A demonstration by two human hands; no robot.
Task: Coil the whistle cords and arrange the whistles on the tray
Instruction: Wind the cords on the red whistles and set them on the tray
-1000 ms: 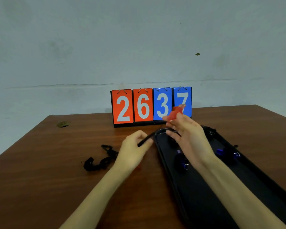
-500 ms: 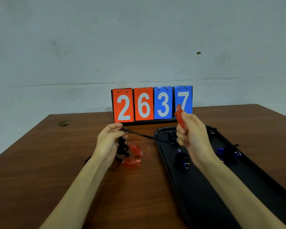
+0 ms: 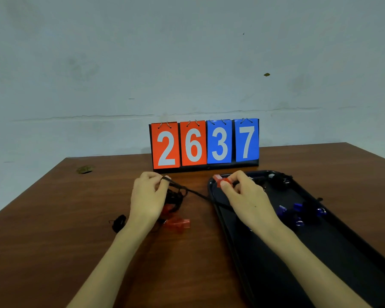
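My right hand (image 3: 245,196) pinches a red whistle (image 3: 221,181) over the far left corner of the black tray (image 3: 320,263). Its black cord (image 3: 196,193) runs taut leftward to my left hand (image 3: 148,196), which pinches the cord's end between thumb and fingers. Under my left hand, more red whistles (image 3: 178,223) lie on the table in a tangle of black cords (image 3: 176,198). Blue whistles (image 3: 297,207) with black cords lie in the tray to the right of my right hand.
A flip scoreboard (image 3: 205,143) reading 2637 stands at the back of the brown table (image 3: 53,252), just behind the tray. A stray loop of black cord (image 3: 118,222) lies left of my left wrist. A small scrap (image 3: 85,169) sits at the far left.
My right hand has come down with the red whistle to the tray's far left corner. My left hand stays at the left, holding the cord stretched between the hands.
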